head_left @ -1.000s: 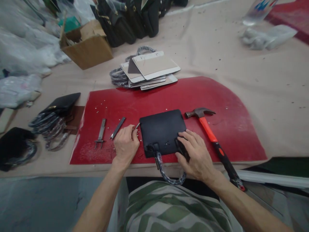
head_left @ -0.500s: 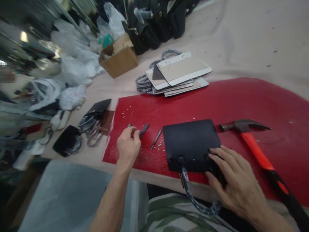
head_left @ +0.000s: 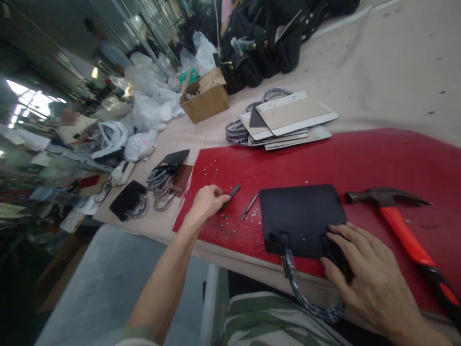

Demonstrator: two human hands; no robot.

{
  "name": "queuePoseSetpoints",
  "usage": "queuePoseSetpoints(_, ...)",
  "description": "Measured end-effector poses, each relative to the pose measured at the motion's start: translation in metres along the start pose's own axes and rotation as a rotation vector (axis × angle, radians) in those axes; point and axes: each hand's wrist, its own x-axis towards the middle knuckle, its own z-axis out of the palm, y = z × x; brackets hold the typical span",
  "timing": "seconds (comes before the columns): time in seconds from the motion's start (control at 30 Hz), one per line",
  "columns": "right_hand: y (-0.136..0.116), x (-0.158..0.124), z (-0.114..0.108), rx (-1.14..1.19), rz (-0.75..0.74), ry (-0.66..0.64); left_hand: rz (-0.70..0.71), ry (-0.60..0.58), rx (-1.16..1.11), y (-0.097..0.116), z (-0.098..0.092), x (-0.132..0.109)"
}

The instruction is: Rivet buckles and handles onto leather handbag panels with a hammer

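Head view has your left grip (head_left: 208, 202) well to the left of where it was a second ago: then it sat against the black leather panel (head_left: 302, 216) with the thin metal punch (head_left: 249, 207) in its fingers. Now that punch lies loose on the red mat (head_left: 324, 158) and the fingers are curled shut on the near end of the flat metal strip (head_left: 233, 191) (one tool swapped for another, by the look of it). Your right grip (head_left: 363, 269) has not budged, spread flat and open on the panel's near right corner, pinning it to the mat by the wrapped handle (head_left: 306, 302). No brand or lettering is readable on the hammer (head_left: 399, 216), the pale boards (head_left: 291, 117) or the cardboard box (head_left: 207, 101).
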Motion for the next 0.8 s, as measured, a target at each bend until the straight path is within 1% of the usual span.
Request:
queuePoseSetpoints(0.1, -0.004, -0.001, -0.003, 0.000, 0.014, -0.014, 0.025, -0.088, 0.101, 0.013, 0.011, 0.008)
queuePoseSetpoints(0.17, -0.007, -0.001, -0.005, 0.006, 0.031, -0.025, 0.021, -0.137, 0.137, 0.017, 0.013, 0.011)
queuePoseSetpoints(0.2, -0.008, -0.001, -0.006, 0.007, 0.039, -0.027, 0.018, -0.163, 0.110, 0.018, 0.013, 0.012)
queuePoseSetpoints(0.23, -0.009, -0.001, -0.006, 0.007, 0.045, -0.025, 0.011, -0.189, 0.036, 0.018, 0.011, 0.010)
queuePoseSetpoints(0.27, -0.010, -0.001, -0.006, 0.006, 0.050, -0.022, -0.007, -0.209, -0.089, 0.017, 0.009, 0.008)
queuePoseSetpoints(0.33, -0.010, -0.002, -0.007, 0.004, 0.054, -0.009, -0.046, -0.246, -0.459, 0.014, 0.005, -0.002)
queuePoseSetpoints(0.4, -0.010, -0.002, -0.006, 0.001, 0.051, 0.002, -0.051, -0.276, -0.850, 0.013, 0.003, -0.016)
queuePoseSetpoints(0.47, -0.010, -0.002, -0.006, -0.006, 0.044, 0.010, -0.019, -0.289, -1.120, 0.015, 0.003, -0.032)
queuePoseSetpoints(0.53, -0.010, -0.003, -0.005, -0.014, 0.036, 0.010, 0.016, -0.308, -1.271, 0.022, 0.006, -0.048)
queuePoseSetpoints(0.63, -0.010, -0.003, -0.005, -0.024, 0.029, 0.014, 0.062, -0.354, -1.409, 0.036, 0.013, -0.068)
queuePoseSetpoints(0.7, -0.010, -0.003, -0.005, -0.027, 0.024, 0.021, 0.079, -0.369, -1.473, 0.045, 0.019, -0.077)
queuePoseSetpoints(0.8, -0.012, -0.003, -0.006, -0.024, 0.021, 0.020, 0.071, -0.380, -1.535, 0.053, 0.027, -0.084)
